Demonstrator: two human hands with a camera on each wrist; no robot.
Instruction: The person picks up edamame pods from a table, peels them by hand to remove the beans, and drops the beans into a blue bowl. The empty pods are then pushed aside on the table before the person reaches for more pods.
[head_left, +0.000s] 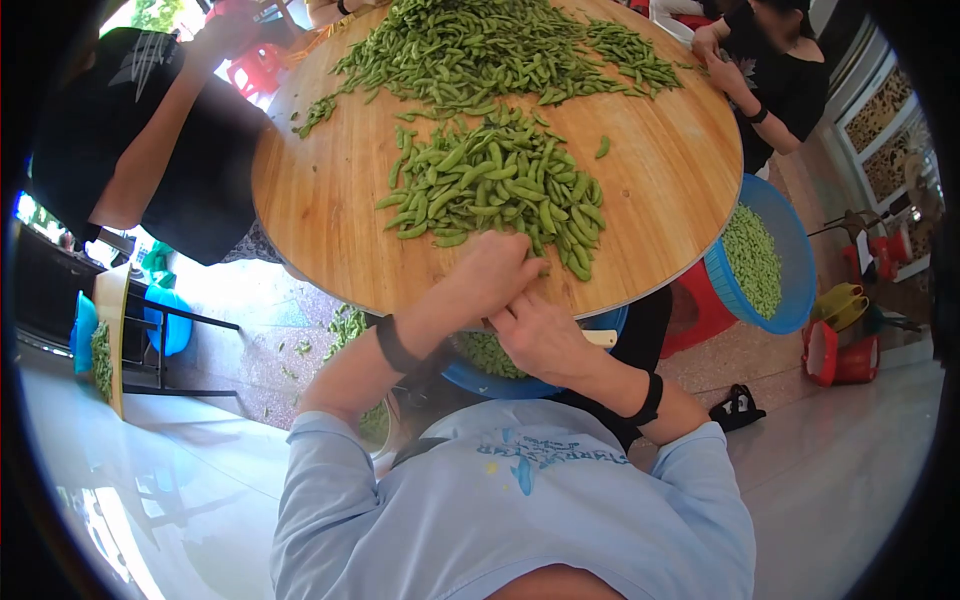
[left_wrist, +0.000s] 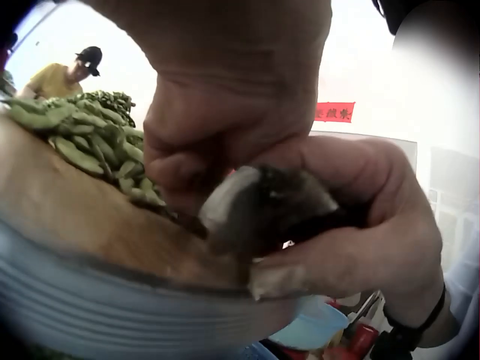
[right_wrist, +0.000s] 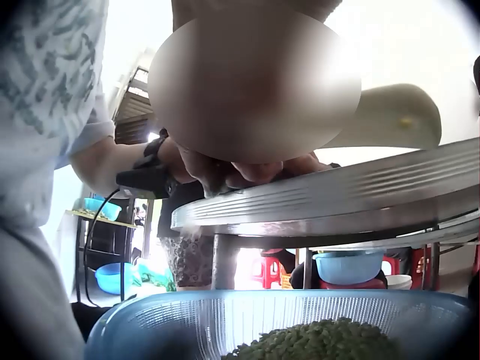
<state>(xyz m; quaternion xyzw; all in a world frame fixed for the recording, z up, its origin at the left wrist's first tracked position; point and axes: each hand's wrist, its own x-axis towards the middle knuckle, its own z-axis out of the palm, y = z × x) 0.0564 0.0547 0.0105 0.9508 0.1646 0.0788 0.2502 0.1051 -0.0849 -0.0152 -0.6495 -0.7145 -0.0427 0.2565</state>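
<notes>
My left hand (head_left: pixel 492 268) is over the near table edge, fingers curled; a green soybean pod (head_left: pixel 543 267) shows at its fingertips. Close beside and lower, my right hand (head_left: pixel 540 335) grips a tool with a cream handle (head_left: pixel 602 339), which juts out to the right. In the left wrist view a dark and pale piece (left_wrist: pixel 232 199) lies between the two hands; I cannot tell what it is. A heap of soybean pods (head_left: pixel 495 185) lies just beyond my hands. Below them, under the edge, a blue basket (right_wrist: pixel 127 322) holds shelled green beans (right_wrist: pixel 319 341).
A larger pod pile (head_left: pixel 460 50) covers the far side of the round wooden table (head_left: pixel 660 220). At the right stands a blue basin (head_left: pixel 795 260) with shelled beans, above a red stool (head_left: pixel 690 315). Other people sit around the table. Loose pods (head_left: pixel 345 325) lie on the floor at left.
</notes>
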